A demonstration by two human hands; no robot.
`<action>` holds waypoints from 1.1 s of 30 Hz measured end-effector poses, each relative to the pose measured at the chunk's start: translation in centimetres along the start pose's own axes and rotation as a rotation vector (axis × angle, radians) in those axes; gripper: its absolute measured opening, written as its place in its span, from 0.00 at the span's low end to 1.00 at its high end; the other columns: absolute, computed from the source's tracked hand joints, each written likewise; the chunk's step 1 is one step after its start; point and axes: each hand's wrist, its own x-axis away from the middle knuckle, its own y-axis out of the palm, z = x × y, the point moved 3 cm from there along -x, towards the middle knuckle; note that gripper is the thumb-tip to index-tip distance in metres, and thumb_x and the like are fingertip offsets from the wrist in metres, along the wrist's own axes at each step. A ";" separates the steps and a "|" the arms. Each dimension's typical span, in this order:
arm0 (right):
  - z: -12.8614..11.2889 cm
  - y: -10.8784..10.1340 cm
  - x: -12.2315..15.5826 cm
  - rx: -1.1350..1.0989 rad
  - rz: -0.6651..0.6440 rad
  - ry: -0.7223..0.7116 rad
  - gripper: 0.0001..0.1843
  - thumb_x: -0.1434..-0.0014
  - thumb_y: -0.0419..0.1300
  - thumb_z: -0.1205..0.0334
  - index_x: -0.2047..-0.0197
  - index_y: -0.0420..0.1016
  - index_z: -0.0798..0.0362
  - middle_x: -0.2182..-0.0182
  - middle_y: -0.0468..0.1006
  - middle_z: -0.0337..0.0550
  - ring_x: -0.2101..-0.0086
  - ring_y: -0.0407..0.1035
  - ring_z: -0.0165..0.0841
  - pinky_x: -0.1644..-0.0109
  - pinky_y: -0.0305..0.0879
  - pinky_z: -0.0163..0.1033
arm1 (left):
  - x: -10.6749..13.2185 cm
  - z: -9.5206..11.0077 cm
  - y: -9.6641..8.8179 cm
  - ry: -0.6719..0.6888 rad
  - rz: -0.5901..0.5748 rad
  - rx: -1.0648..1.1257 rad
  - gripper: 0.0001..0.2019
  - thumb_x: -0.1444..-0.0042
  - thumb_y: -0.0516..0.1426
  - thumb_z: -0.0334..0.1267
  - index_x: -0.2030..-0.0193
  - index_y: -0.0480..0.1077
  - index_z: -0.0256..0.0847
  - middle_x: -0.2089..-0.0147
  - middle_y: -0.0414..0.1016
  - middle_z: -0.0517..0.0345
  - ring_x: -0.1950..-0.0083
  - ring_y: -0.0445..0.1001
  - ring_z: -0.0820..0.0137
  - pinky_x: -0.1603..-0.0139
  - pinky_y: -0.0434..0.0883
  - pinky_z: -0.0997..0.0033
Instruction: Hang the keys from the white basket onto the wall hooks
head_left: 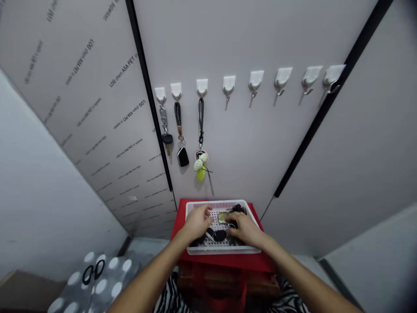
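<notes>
A white plastic basket (224, 250) holds several sets of keys. My left hand (199, 221) is over its left side, fingers curved and apart, with nothing visible in them. At the right side, my right hand (246, 228) has its thumb and fingers closed around a bunch of keys (232, 225) with a metal ring, partly hidden by the fingers. A gold-coloured tag (223, 217) shows by those fingertips. Between my hands lies a black key fob (219, 235). More dark keys (239, 208) sit in the far right corner.
The basket stands on a red surface (224, 260) against a grey panel. White hooks (229, 82) run along it in a row. The left three bear a black-headed key (167, 139), a black fob (183, 156) and a green charm (201, 167). Scissors (94, 273) lie on wrapped bottles (101, 286).
</notes>
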 end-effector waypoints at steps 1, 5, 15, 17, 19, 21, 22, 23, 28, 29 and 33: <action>0.3 0.5 0.4 0.085 0.007 -0.012 0.16 0.62 0.55 0.63 0.65 0.68 0.56 0.66 0.69 0.45 0.63 0.59 0.36 0.60 0.54 0.39 | 0.4 -0.2 1.1 0.011 -0.063 -0.052 0.15 0.59 0.51 0.37 0.62 0.62 0.39 0.67 0.67 0.58 0.65 0.64 0.72 0.65 0.61 0.75; 0.2 1.1 0.5 0.222 0.000 -0.020 0.15 0.61 0.54 0.64 0.65 0.68 0.53 0.67 0.68 0.44 0.63 0.57 0.36 0.60 0.53 0.37 | 1.1 0.1 2.7 0.106 -0.181 -0.226 0.15 0.63 0.53 0.40 0.65 0.64 0.41 0.62 0.65 0.57 0.59 0.61 0.67 0.60 0.59 0.71; 0.7 0.8 -0.1 0.102 0.102 0.027 0.09 0.59 0.48 0.70 0.74 0.67 0.55 0.73 0.67 0.42 0.70 0.61 0.30 0.65 0.54 0.32 | 1.1 -0.2 2.3 -0.026 -0.078 -0.203 0.09 0.55 0.46 0.33 0.66 0.62 0.42 0.69 0.68 0.61 0.67 0.64 0.73 0.68 0.59 0.76; 0.6 0.5 0.1 0.080 0.142 0.037 0.09 0.59 0.47 0.71 0.74 0.66 0.55 0.74 0.68 0.42 0.71 0.61 0.29 0.65 0.54 0.32 | 1.2 -0.2 2.3 -0.052 -0.061 -0.193 0.10 0.55 0.45 0.32 0.65 0.61 0.41 0.69 0.67 0.60 0.67 0.64 0.74 0.67 0.60 0.77; 0.6 0.4 0.2 0.056 0.179 0.035 0.10 0.59 0.46 0.71 0.75 0.66 0.55 0.74 0.68 0.42 0.71 0.61 0.29 0.66 0.54 0.32 | 1.5 -0.2 2.2 -0.039 -0.059 -0.203 0.10 0.56 0.45 0.31 0.65 0.61 0.41 0.67 0.67 0.60 0.65 0.64 0.73 0.65 0.60 0.77; 0.6 0.2 0.4 0.034 0.225 0.032 0.10 0.58 0.45 0.70 0.74 0.66 0.56 0.75 0.68 0.42 0.72 0.61 0.29 0.66 0.55 0.32 | 1.9 -0.1 2.0 0.011 -0.066 -0.245 0.11 0.57 0.46 0.30 0.65 0.62 0.40 0.65 0.66 0.58 0.62 0.63 0.71 0.63 0.59 0.74; 0.6 0.2 0.5 0.026 0.248 0.033 0.10 0.58 0.45 0.70 0.74 0.66 0.56 0.75 0.68 0.42 0.72 0.61 0.29 0.67 0.55 0.32 | 2.1 0.0 1.8 0.036 -0.081 -0.277 0.12 0.59 0.47 0.30 0.65 0.62 0.40 0.64 0.66 0.57 0.61 0.62 0.70 0.61 0.59 0.73; 0.6 0.2 0.6 0.021 0.266 0.033 0.11 0.58 0.45 0.70 0.74 0.66 0.56 0.76 0.68 0.42 0.73 0.61 0.29 0.68 0.55 0.32 | 2.3 0.0 1.6 0.051 -0.104 -0.312 0.13 0.60 0.48 0.30 0.64 0.62 0.40 0.63 0.66 0.56 0.59 0.61 0.68 0.60 0.59 0.71; 0.6 0.2 0.9 0.025 0.260 0.032 0.11 0.57 0.44 0.69 0.73 0.67 0.55 0.75 0.69 0.42 0.72 0.62 0.30 0.67 0.56 0.33 | 3.3 2.1 -1.2 0.033 -0.217 -0.251 0.15 0.61 0.48 0.29 0.63 0.63 0.41 0.61 0.66 0.56 0.57 0.61 0.68 0.58 0.59 0.70; 0.6 0.3 0.9 0.026 0.253 0.031 0.11 0.57 0.44 0.69 0.73 0.67 0.55 0.74 0.69 0.43 0.72 0.62 0.30 0.66 0.56 0.34 | 3.9 3.3 -2.2 0.063 -0.205 -0.164 0.14 0.59 0.47 0.31 0.62 0.63 0.42 0.60 0.66 0.57 0.57 0.61 0.69 0.58 0.59 0.71; -0.1 0.4 0.9 0.036 0.195 -0.025 0.11 0.58 0.45 0.70 0.75 0.68 0.54 0.73 0.70 0.44 0.70 0.63 0.33 0.65 0.56 0.36 | 8.7 7.5 -6.2 0.241 -0.048 0.075 0.13 0.53 0.45 0.41 0.60 0.62 0.54 0.59 0.65 0.64 0.57 0.61 0.71 0.61 0.62 0.72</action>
